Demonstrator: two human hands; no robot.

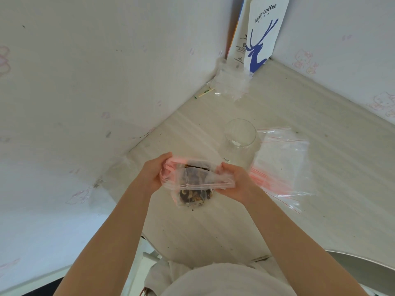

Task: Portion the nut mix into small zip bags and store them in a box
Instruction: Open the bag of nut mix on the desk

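A: Entry, widest item first. We log the pale table, set into a corner of white walls, with dark crumbs scattered on its top.

B: Agreed. Next in size, we note a white paper bag with a blue deer print. It stands upright in the far corner, against the wall.

A: Right of centre we record a pile of empty zip bags, clear with red seal strips, lying flat on the table.

B: A second heap of clear bags lies just in front of the paper bag.

A: Then the zip bag in work, held over the table's near middle with its mouth upward. Its bottom is close to the tabletop; we cannot tell whether it touches.

B: A clear glass stands beyond it, beside the empty pile.

A: Grip: the left hand has its fingers curled over the bag's left top edge. The right hand pinches the right top edge. Both are clamped on the plastic.

B: The nut mix shows as dark and tan pieces in the bag's lower part.

A: Smallest: a thin green-tipped stick by the left wall.
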